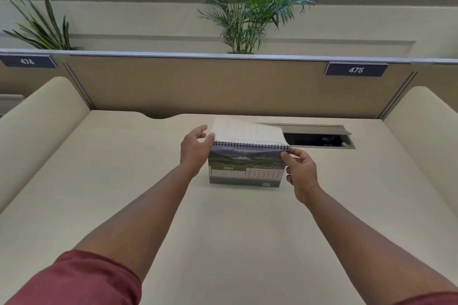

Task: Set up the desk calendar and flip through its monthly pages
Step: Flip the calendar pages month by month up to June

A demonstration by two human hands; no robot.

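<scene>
A spiral-bound desk calendar (245, 168) stands upright on the cream desk (223, 218), its front showing a mountain photo and the MAY grid. One white page (247, 132) is lifted over the wire spine, tilted toward the back and blurred. My left hand (195, 151) is at the calendar's upper left corner, thumb against the lifted page's left edge, fingers spread behind it. My right hand (301, 171) pinches the upper right corner of the calendar just below the spine.
An open cable hatch (319, 140) with a raised grey lid sits just behind and right of the calendar. A tan partition (223, 86) with signs 474 and 475 closes the back. Cream side panels flank the desk. Potted palms stand beyond.
</scene>
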